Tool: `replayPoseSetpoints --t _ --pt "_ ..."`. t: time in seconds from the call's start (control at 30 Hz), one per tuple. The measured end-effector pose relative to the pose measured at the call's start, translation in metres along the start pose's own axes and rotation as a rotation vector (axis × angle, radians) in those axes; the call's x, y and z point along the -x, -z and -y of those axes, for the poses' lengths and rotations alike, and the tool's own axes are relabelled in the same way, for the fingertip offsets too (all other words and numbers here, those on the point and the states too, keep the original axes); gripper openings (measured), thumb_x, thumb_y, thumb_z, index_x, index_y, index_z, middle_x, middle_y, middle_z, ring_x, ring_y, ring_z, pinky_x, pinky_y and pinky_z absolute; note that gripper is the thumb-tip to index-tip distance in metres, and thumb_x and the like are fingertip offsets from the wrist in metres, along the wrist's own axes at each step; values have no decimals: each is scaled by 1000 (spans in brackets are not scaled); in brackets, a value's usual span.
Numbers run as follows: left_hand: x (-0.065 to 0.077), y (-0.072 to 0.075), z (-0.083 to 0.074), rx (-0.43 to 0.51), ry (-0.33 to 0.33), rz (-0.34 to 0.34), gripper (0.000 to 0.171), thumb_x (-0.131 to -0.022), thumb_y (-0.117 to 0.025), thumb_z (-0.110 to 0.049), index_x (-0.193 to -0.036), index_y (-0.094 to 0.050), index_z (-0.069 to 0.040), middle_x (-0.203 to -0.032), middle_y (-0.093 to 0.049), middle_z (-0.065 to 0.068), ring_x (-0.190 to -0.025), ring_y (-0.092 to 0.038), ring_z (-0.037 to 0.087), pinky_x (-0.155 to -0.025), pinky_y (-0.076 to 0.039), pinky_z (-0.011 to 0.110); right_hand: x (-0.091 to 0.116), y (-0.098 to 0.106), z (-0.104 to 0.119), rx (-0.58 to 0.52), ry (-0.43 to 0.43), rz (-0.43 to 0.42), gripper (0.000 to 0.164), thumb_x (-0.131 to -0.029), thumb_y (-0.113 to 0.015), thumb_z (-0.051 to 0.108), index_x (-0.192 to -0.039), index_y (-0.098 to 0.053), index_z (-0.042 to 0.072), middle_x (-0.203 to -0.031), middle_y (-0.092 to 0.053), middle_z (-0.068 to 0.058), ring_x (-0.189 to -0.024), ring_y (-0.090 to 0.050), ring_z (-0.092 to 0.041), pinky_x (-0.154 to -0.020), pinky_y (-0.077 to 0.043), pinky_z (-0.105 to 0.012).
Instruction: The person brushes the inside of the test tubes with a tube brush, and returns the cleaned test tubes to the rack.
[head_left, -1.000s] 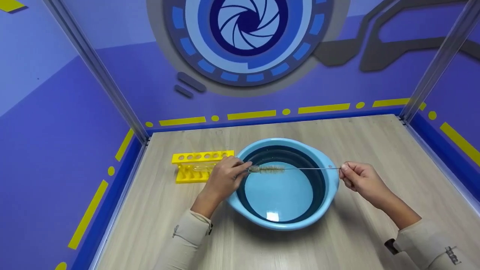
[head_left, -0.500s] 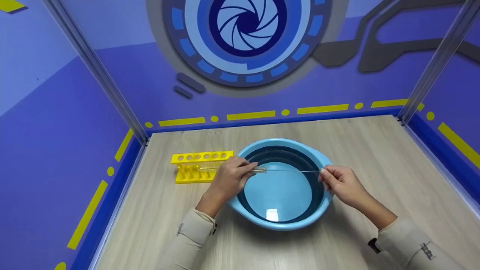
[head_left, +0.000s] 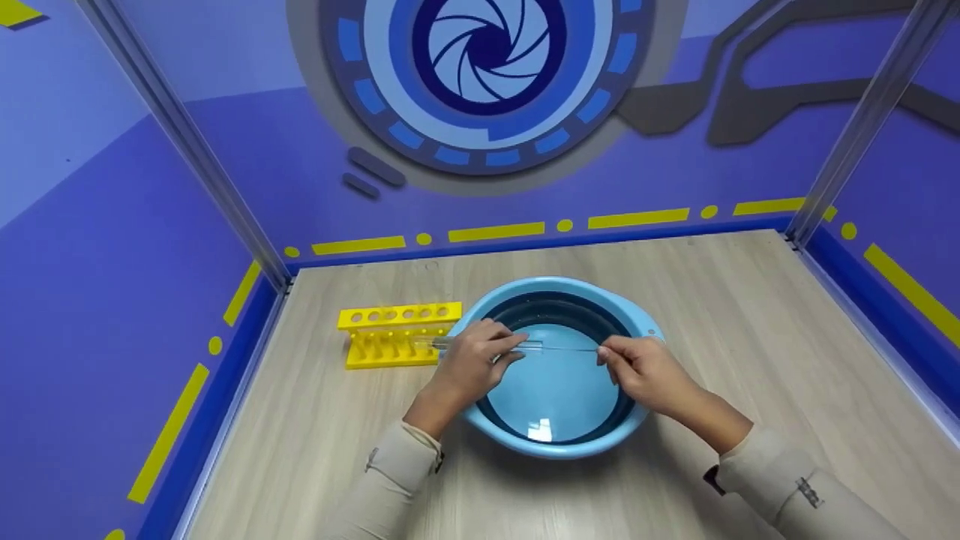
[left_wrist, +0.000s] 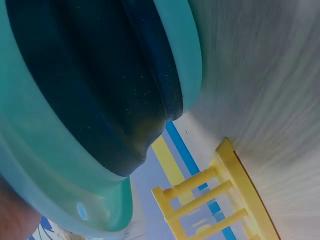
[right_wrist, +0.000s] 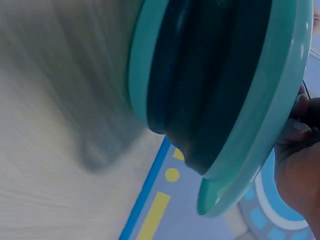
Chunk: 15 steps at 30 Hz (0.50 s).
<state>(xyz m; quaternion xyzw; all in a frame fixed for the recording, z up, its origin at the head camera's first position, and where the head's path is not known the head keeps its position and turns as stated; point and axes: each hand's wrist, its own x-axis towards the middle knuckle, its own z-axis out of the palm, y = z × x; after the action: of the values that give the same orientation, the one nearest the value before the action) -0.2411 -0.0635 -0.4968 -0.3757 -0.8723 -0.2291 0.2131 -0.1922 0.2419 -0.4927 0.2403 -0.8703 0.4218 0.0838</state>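
A clear glass test tube point(head_left: 534, 346) lies level over the light blue basin point(head_left: 559, 451), gripped around its middle by my left hand point(head_left: 474, 364). Its mouth end faces right, while the other end passes in front of the yellow rack. My right hand point(head_left: 646, 373) pinches the thin wire handle point(head_left: 571, 349) of a test tube brush above the basin's right side. The wire runs into the tube's mouth; the brush's bristles are inside, mostly hidden by my left fingers. In the right wrist view, curled fingers point(right_wrist: 300, 127) show beyond the basin's rim.
A yellow test tube rack point(head_left: 401, 316) with a row of holes and pegs stands just left of the basin. Both are on a wood-grain table point(head_left: 750, 300) enclosed by blue printed panels point(head_left: 247, 165). The basin has dark collapsible sides point(left_wrist: 95, 90).
My right hand has moved left toward my left hand, pushing the brush into the test tube; its bristles were outside the mouth earlier. My left hand has shifted slightly right with the tube.
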Motion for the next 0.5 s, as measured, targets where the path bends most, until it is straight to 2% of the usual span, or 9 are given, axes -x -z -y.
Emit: replayPoseSetpoints --t 0.17,0.3,0.5 --pt "-1 0 -2 14 -20 2 32 -98 -79 -27 -130 -79 -25 -102 -76 -4 -96 -67 14 -89 -59 25 -7 -9 3 65 105 -25 21 -107 -63 7 -89 -71 13 -64 -64 -3 -57 -51 3 -54 -51 -22" --pt "-2 -3 -5 12 -23 8 33 -98 -78 -26 -131 -78 -25 -102 -76 -5 -95 -66 14 -88 -58 25 -11 -15 5 112 202 -27 19 -106 -64 5 -89 -70 11 -63 -62 1 -58 -51 4 -53 -51 -21" --pt "-3 -3 -6 28 -8 6 33 -98 -78 -27 -131 -78 -26 -103 -76 -5 -97 -66 14 -90 -59 25 -15 -18 6 303 373 -103 14 -96 -74 -1 -89 -69 10 -65 -61 2 -59 -54 -2 -56 -52 -19"
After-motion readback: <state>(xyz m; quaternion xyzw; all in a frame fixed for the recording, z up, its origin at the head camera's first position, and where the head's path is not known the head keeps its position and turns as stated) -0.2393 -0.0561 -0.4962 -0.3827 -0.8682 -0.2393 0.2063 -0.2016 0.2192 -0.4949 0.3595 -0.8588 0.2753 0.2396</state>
